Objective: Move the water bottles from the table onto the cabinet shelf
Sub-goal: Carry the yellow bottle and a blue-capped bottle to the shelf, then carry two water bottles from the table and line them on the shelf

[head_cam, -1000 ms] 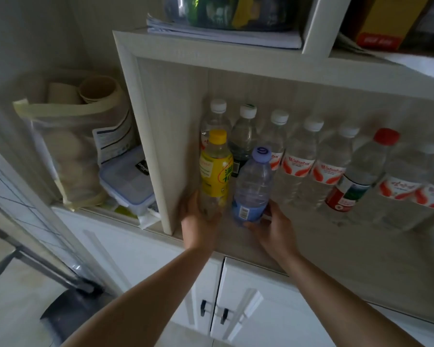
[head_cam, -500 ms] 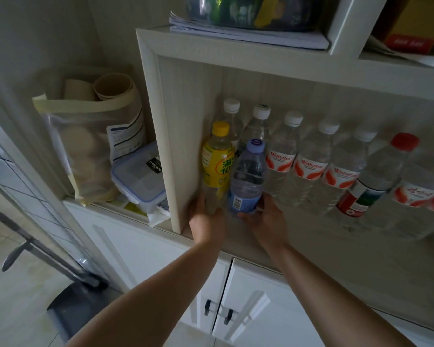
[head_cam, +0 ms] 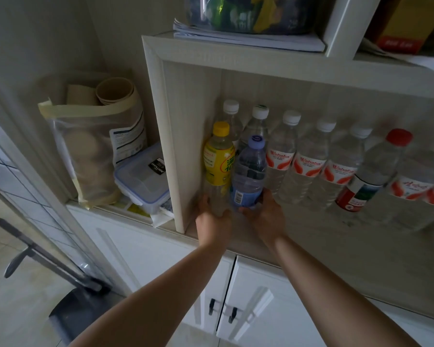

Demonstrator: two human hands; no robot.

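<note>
Two bottles sit at the front-left of the cabinet shelf (head_cam: 311, 246), upright, just beside its left wall — a row of clear water bottles (head_cam: 308, 164) stands behind them. Left hand (head_cam: 212, 221) is wrapped around the base of the yellow-label bottle (head_cam: 218, 166); right hand (head_cam: 267, 216) is wrapped around the base of the blue-label bottle (head_cam: 249, 176). Bottles touch side by side — hands close together, not touching.

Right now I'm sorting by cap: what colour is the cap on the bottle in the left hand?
Yellow cap, clearest in the head view.
</note>
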